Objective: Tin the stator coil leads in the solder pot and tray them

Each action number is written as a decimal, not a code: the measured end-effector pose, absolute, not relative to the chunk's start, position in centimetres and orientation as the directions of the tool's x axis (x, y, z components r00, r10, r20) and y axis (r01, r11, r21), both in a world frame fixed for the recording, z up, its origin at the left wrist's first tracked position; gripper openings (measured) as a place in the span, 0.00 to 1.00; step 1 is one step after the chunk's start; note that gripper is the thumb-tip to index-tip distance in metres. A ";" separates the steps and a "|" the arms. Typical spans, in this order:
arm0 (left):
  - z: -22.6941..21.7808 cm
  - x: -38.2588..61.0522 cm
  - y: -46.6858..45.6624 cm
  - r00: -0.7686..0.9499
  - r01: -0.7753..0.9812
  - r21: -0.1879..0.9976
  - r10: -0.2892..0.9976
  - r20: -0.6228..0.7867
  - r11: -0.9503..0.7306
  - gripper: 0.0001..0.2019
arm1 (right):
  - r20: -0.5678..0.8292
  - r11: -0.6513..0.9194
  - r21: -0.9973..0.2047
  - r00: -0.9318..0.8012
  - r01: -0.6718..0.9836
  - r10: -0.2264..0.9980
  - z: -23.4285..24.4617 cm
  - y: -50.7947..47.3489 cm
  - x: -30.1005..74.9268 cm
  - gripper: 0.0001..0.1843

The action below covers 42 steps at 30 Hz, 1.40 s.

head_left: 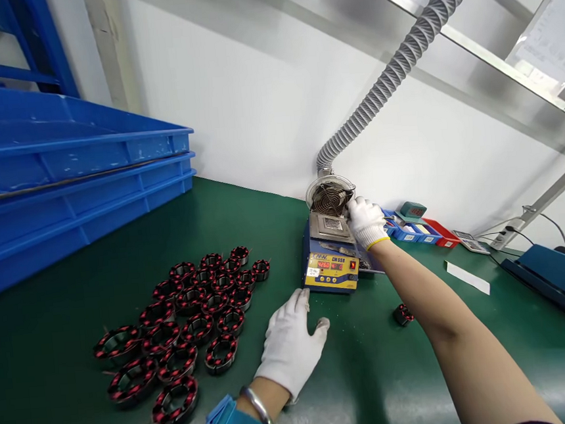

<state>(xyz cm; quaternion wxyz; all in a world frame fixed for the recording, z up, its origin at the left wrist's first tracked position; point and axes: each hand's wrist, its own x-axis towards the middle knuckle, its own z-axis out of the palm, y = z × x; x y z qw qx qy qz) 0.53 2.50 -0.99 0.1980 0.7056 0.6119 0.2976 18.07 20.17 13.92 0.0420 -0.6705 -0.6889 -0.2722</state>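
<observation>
My left hand (292, 343), in a white glove, lies on the green table with its fingers stretched out and thumb apart, holding nothing. Just beyond its fingertips stands a blue-and-yellow solder pot (331, 272) with a lit red display and a metal top. My right hand (366, 221), also gloved, reaches to the far right side of the pot, beside a round fume hood (331, 199) with a grille. Its fingers are closed; what they hold is hidden. Many ring-shaped motor stators (191, 299) with red windings stand left of my left hand. One more stator (403, 315) lies under my right forearm.
Stacked blue trays (73, 191) fill the left side. A grey ribbed hose (385, 87) rises from the hood to the upper right. Small blue bins (410, 234), a red bin (441, 234), a white strip (467, 277) and a blue device (560, 283) stand or lie to the right.
</observation>
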 end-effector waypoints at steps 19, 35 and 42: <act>-1.2 0.5 2.5 0.082 0.728 0.657 0.977 0.199 -0.195 0.30 | 0.261 -0.058 -0.522 0.224 0.851 0.939 11.6 21.9 19.6 0.20; -1.3 0.5 2.6 0.085 0.737 0.646 0.975 0.204 -0.200 0.29 | 0.281 -0.057 -0.498 0.223 0.865 0.933 11.7 21.9 19.9 0.20; -1.3 0.4 2.6 0.086 0.746 0.634 0.974 0.208 -0.201 0.29 | 0.280 -0.058 -0.491 0.221 0.869 0.934 11.1 21.5 19.4 0.19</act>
